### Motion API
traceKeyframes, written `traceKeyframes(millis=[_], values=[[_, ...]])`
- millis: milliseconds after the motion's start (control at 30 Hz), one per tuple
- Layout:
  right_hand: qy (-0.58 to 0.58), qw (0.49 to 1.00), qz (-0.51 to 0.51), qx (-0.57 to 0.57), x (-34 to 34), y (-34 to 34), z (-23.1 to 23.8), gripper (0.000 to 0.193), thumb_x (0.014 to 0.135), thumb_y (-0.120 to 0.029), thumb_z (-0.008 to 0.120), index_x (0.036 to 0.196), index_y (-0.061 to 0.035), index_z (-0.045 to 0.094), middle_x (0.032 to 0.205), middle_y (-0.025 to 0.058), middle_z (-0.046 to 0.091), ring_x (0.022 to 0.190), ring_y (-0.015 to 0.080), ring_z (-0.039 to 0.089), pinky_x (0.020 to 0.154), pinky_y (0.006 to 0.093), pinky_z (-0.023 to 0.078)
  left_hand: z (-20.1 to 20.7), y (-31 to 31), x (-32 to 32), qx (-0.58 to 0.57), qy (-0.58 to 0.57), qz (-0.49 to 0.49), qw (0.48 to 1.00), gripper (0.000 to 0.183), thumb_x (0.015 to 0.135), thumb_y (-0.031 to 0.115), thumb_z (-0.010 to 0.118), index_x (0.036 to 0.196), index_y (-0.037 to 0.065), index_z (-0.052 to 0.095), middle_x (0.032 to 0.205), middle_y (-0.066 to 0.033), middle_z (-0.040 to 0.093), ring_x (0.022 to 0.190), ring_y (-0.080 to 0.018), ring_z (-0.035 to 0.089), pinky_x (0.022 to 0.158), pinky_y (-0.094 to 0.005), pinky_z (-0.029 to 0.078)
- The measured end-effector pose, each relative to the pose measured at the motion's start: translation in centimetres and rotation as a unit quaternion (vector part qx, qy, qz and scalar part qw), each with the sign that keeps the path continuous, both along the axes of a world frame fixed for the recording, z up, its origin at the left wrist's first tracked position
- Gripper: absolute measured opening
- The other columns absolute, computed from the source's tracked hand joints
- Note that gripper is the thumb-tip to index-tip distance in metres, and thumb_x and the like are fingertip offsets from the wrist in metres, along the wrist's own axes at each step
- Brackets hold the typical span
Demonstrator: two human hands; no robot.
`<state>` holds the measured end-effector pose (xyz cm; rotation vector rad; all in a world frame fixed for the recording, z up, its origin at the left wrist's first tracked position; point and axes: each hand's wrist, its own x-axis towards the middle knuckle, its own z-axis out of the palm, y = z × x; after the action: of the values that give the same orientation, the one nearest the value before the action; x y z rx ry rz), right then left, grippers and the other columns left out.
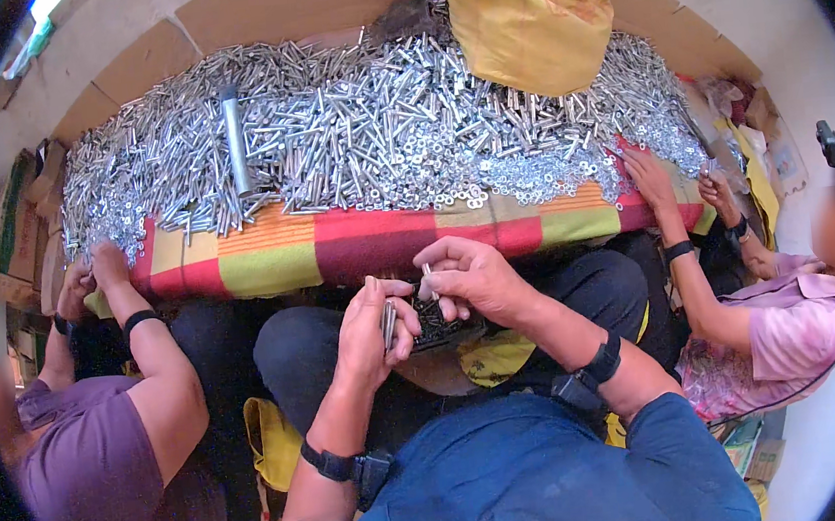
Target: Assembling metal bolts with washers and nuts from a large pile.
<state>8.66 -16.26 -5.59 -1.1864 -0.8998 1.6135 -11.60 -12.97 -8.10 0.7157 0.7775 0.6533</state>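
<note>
Blue shirt (pixel 523 471), pins (pixel 389 326) in left hand (pixel 363 340)

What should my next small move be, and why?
Probably ease the small silvery pin in the right hand toward the left hand: the two hands are already close together, and the left seems to hold similar metal pins.

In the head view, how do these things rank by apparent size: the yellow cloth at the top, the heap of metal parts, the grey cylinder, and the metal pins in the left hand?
1. Heap of metal parts
2. Yellow cloth
3. Grey cylinder
4. Metal pins in left hand
</note>
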Motion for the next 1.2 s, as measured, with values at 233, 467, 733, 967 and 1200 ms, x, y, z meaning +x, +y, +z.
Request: traceKeyframes(millis=[233, 467, 733, 967, 1200], values=[[-0.078, 0.996, -0.005, 0.038, -2.1, -0.1, 0.8, 0.018, 0.096, -0.016, 0.068, 0.105, -0.0015, 0.062, 0.082, 0.0038, 0.067, 0.063, 0.0083, 0.063, 0.051, 0.0227, 0.047, -0.4, 0.2, -0.3, -0.002, -0.033, -0.018, 0.999, 0.058, 0.109, 0.051, 0.030, 0.116, -0.001, 0.054, 0.068, -0.0089, 0.062, 0.038, -0.0108, 0.049, 0.032, -0.0219, 0.030], [-0.040, 0.997, -0.032, 0.053, -2.9, -0.1, 0.1, 0.018, 0.096, -0.012, 0.067, 0.104, 0.0030, 0.061, 0.086, 0.0087, 0.069, 0.072, 0.0144, 0.069, 0.061, 0.0261, 0.056, -1.1, 0.1, -0.1, -0.030, -0.043, -0.006, 0.999, 0.060, 0.108, 0.055, 0.030, 0.113, 0.002, 0.056, 0.070, -0.0077, 0.061, 0.039, -0.0098, 0.050, 0.032, -0.0209, 0.035], [-0.059, 0.997, 0.036, 0.023, -2.6, 0.0, -0.6, 0.016, 0.095, -0.011, 0.066, 0.101, 0.0029, 0.062, 0.081, 0.0096, 0.069, 0.069, 0.0144, 0.068, 0.060, 0.0275, 0.055, -0.2, 0.2, 0.1, 0.020, -0.015, -0.083, 0.996, 0.064, 0.107, 0.058, 0.026, 0.105, 0.003, 0.059, 0.069, -0.0071, 0.062, 0.037, -0.0086, 0.047, 0.030, -0.0207, 0.033], [-0.064, 0.984, 0.162, -0.028, -2.9, -0.7, 0.7, 0.013, 0.094, -0.013, 0.068, 0.093, -0.0026, 0.061, 0.079, 0.0076, 0.070, 0.066, 0.0100, 0.063, 0.058, 0.0250, 0.052, 0.0, -0.4, 0.1, 0.003, 0.083, -0.062, 0.995, 0.049, 0.108, 0.047, 0.038, 0.096, 0.005, 0.060, 0.067, -0.0056, 0.060, 0.039, -0.0098, 0.049, 0.033, -0.0220, 0.033], [0.101, 0.994, -0.007, -0.051, -0.1, -1.5, -1.8, 0.012, 0.093, -0.010, 0.068, 0.099, -0.0009, 0.062, 0.080, 0.0052, 0.067, 0.066, 0.0123, 0.064, 0.059, 0.0269, 0.053, -0.4, 0.2, -0.3, -0.021, 0.011, -0.017, 1.000, 0.039, 0.108, 0.038, 0.046, 0.095, 0.004, 0.060, 0.067, -0.0061, 0.062, 0.040, -0.0103, 0.048, 0.033, -0.0219, 0.031]])
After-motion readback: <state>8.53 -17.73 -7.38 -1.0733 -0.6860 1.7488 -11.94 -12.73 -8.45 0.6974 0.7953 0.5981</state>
